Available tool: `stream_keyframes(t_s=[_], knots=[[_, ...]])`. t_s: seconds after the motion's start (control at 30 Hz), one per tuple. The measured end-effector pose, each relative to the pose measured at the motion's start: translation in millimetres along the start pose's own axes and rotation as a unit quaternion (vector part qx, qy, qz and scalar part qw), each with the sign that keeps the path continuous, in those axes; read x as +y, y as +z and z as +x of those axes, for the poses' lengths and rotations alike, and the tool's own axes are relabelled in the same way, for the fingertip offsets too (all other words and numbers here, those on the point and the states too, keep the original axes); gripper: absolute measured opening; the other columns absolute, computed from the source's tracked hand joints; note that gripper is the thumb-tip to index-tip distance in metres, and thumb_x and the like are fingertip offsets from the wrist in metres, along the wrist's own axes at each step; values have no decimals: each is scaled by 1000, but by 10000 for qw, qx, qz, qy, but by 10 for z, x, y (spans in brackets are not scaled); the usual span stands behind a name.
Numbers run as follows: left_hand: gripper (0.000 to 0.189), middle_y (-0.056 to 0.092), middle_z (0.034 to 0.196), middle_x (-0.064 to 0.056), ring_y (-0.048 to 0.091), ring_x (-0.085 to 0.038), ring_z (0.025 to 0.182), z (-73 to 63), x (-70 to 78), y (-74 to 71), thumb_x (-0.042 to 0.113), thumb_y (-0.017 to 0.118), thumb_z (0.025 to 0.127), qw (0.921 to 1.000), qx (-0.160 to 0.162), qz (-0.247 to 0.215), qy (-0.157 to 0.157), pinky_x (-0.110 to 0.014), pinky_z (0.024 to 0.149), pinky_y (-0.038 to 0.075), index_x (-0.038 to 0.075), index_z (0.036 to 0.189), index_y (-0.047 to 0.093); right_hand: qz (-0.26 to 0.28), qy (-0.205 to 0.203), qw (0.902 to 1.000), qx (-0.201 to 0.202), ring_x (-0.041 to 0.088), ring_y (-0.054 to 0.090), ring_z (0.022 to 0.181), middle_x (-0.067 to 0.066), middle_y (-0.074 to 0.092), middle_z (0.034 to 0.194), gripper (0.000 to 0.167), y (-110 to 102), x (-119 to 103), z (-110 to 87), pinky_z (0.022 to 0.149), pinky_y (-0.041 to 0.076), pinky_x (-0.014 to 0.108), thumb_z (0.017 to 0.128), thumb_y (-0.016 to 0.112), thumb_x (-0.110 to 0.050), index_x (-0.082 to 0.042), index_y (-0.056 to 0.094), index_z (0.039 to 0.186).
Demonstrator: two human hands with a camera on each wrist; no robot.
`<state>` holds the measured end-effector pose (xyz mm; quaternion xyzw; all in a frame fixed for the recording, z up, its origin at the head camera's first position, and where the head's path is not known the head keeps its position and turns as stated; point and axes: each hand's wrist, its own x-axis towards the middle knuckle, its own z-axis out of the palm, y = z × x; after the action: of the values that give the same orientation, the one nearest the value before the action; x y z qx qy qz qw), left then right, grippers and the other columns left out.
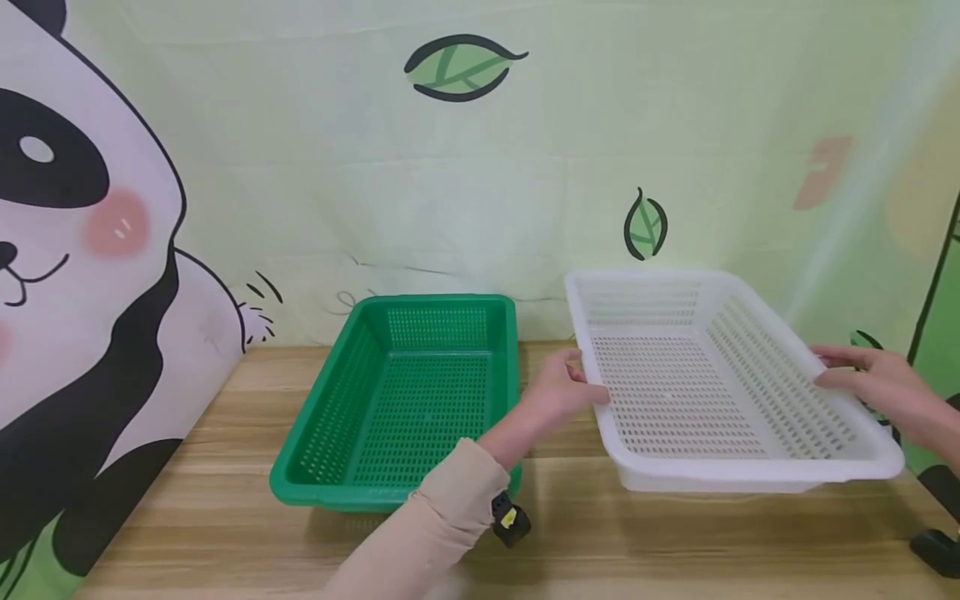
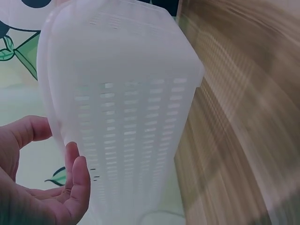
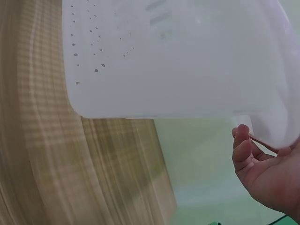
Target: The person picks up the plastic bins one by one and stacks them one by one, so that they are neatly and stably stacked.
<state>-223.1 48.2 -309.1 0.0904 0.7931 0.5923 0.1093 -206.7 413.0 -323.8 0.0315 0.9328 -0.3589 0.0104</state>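
Observation:
A white plastic basket [image 1: 675, 392] with slotted walls and floor is held above the table at the right, its inside facing me. My left hand [image 1: 558, 387] pinches its left rim, thumb on top and fingers beneath. On the opposite rim my right hand [image 1: 881, 383] has its thumb over the edge and fingers under it. From the left wrist, the slotted side of the basket [image 2: 131, 122] shows beside the left hand [image 2: 51, 183]. In the right wrist view the right hand [image 3: 267, 173] is at the rim, below the smooth wall of the basket [image 3: 178, 79].
A green slotted basket [image 1: 427, 417] stands on the wooden table [image 1: 202, 517], left of the white one and partly behind my left forearm. Behind the table hangs a pale green cloth [image 1: 337, 167] printed with a panda and leaves.

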Motion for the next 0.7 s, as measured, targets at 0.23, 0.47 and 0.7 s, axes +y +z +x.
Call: stream_keyframes(t_s=[0.23, 0.47, 0.7], knots=[[64, 63, 80, -4, 52, -13, 66, 2, -43, -213, 6, 70, 72, 9989, 4, 476, -21, -20, 52, 40, -1, 131, 44, 164, -224, 9994, -228, 6, 60, 72, 22, 50, 115, 62, 35, -160, -4, 60, 50, 30, 91, 51, -21, 12, 24, 137], [64, 61, 82, -8, 53, -17, 71, -35, -43, -416, 6, 70, 72, 9987, 18, 508, 24, -23, 59, 44, -1, 130, 45, 493, -387, 9976, -303, 8, 61, 75, -5, 50, 102, 63, 65, -294, -29, 63, 51, 30, 90, 53, -19, 9, 24, 138], [65, 60, 87, -9, 54, -16, 76, -64, -22, -596, 5, 68, 72, 9986, -10, 514, 137, -25, 67, 48, -2, 132, 42, 728, -520, 9956, -263, 5, 60, 75, -20, 48, 94, 63, 96, -433, -59, 64, 51, 27, 91, 53, -20, 8, 23, 139]])
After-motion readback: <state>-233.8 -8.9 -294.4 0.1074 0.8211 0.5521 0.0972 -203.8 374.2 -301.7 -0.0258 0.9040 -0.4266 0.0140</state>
